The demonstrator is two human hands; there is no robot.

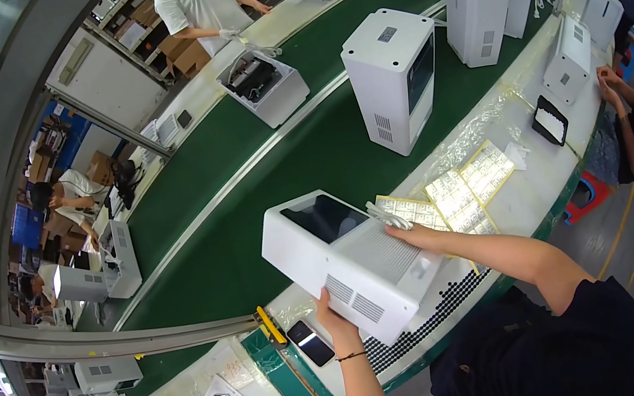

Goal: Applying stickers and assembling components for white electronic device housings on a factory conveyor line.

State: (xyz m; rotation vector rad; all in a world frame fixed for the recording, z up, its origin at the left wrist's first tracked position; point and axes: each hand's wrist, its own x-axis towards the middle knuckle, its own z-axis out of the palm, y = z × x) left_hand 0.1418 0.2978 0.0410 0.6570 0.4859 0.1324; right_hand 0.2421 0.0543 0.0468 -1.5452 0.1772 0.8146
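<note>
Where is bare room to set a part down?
Green belt, left of the held white unit and between it and the upright unit. White worktop, near edge, between label sheets and black-rimmed tray. Crowded: worktop by the held unit, with black dots and phone.

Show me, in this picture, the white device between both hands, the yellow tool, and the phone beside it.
White device (pixel 349 262), head view: on its white casing.
Yellow tool (pixel 272 327), head view: on its body's middle.
Phone (pixel 314 348), head view: on its dark screen.
</note>
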